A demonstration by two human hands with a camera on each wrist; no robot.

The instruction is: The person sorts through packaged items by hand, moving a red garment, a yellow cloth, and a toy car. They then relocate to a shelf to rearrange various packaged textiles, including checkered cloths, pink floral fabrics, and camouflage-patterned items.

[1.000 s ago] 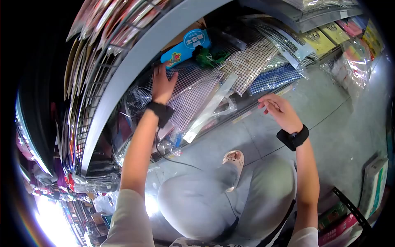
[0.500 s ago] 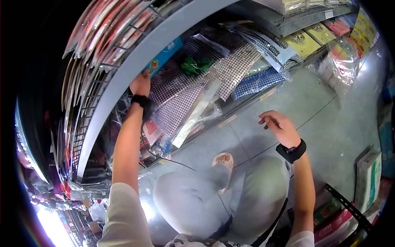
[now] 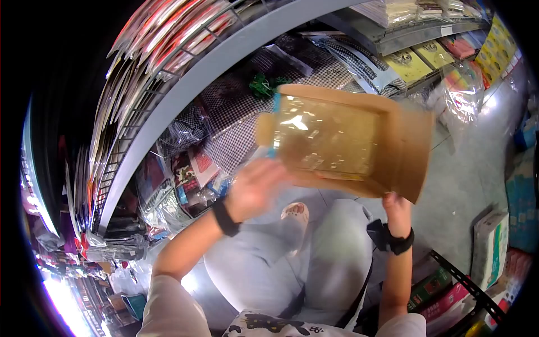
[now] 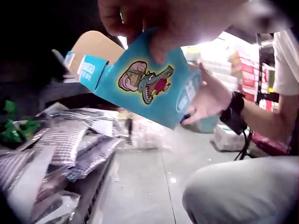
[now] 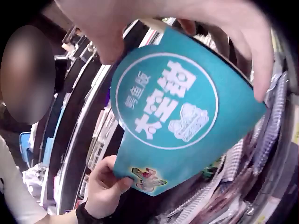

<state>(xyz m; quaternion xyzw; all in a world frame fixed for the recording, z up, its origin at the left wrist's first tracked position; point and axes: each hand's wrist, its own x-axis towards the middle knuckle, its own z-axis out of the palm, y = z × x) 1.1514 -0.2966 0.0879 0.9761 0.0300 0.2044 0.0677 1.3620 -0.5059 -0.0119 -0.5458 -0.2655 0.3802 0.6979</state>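
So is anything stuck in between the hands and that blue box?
No, nothing visible is in the way. The left hand pinches the blue box directly, and the right hand grips its other end. The checked packages lie beyond the box, not between it and the hands.

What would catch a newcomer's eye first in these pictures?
Probably the cardboard box held by the left hand and right hand, its brown inside facing the head camera. In the left wrist view, a cartoon crocodile stands out on the box's teal outside. Next come checked packets left of it in the head view, a green item on them.
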